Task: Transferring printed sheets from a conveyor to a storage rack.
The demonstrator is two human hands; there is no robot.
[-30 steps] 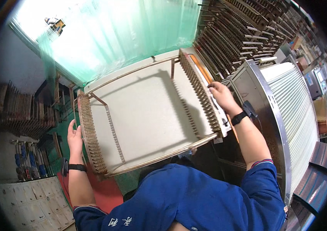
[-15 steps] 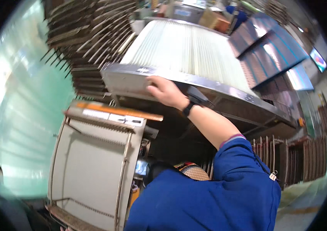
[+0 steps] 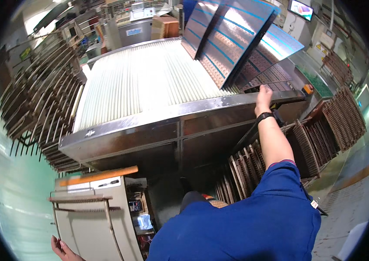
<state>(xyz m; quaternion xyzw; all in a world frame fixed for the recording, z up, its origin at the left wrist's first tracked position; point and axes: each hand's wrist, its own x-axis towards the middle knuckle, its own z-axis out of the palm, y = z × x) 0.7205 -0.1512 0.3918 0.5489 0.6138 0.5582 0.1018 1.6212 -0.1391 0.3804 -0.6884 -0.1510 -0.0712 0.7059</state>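
Note:
My right hand [image 3: 264, 100], with a black band at the wrist, reaches over the front metal rim [image 3: 219, 103] of a long roller conveyor [image 3: 141, 82]. Its fingers point away from me, bunched and foreshortened; whether they grip anything is hidden. Just beyond it, copper-patterned panels with blue stripes [image 3: 232, 37] lean upright on the rollers' right end. At the lower left edge, my left hand [image 3: 65, 251] has its fingers apart and holds nothing visible. It is beside a rusty wire rack [image 3: 109, 222] on a pale table [image 3: 86, 226].
Dark slotted racks stand stacked at left [image 3: 36, 95] and at right below the conveyor [image 3: 310, 143]. An orange strip [image 3: 99, 175] lies along the pale table's far edge. Shelves with small items [image 3: 143, 222] sit beside that table. A screen [image 3: 301, 9] hangs at far right.
My view has swung right. My right hand has moved from the conveyor's left end along its rim to the right end, near the panels. More of my left hand has come into view.

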